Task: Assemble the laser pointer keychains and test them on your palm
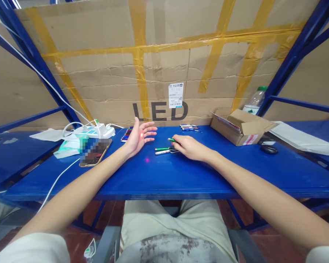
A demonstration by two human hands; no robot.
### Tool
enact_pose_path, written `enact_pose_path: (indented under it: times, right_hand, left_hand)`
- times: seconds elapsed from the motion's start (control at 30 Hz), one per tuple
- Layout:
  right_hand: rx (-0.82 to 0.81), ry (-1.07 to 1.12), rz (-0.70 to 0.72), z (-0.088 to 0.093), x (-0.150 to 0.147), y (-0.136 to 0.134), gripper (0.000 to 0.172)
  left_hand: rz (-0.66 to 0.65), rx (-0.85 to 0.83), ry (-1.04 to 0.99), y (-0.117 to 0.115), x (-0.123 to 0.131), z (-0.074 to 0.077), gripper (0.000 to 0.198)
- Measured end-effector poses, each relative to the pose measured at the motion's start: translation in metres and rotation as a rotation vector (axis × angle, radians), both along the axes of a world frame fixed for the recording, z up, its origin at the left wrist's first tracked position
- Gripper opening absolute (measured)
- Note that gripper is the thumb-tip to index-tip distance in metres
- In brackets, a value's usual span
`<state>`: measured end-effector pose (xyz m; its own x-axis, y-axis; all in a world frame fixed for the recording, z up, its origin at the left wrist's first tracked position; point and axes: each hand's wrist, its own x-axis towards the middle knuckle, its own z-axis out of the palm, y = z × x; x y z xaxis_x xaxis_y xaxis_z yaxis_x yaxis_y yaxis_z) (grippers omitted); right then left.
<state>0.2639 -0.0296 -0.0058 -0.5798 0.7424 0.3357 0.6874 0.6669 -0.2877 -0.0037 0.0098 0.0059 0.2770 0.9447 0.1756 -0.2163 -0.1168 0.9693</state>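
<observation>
My right hand (190, 147) is closed around a green laser pointer (171, 139), whose front end pokes out toward my left. My left hand (139, 138) is raised with its palm turned to the right and its fingers spread, holding nothing. A bright red-white spot shines on that palm, and a small red spot glows on the blue table (164, 179) below it. Beside my right hand lie a green pen-shaped pointer (162, 149) and a silver one (162, 152). Several coloured pens (125, 136) lie behind my left hand, partly hidden by it.
Another bunch of pens (190, 128) lies at the back. An opened cardboard box (239, 128), a black mouse (269, 149) and a bottle (256, 100) are at right. A phone (95, 152), a plastic packet (71, 146) and a white power strip (94, 130) with cables are at left.
</observation>
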Motion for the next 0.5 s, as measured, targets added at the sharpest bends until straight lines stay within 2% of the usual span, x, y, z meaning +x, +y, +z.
enact_pose_path:
  times: [0.5]
  right_hand:
    - [-0.014,-0.004,0.017,-0.0001,0.0002,0.0006,0.020]
  left_hand:
    - [-0.011,0.015,-0.001,0.0006,0.0003,-0.0014,0.087]
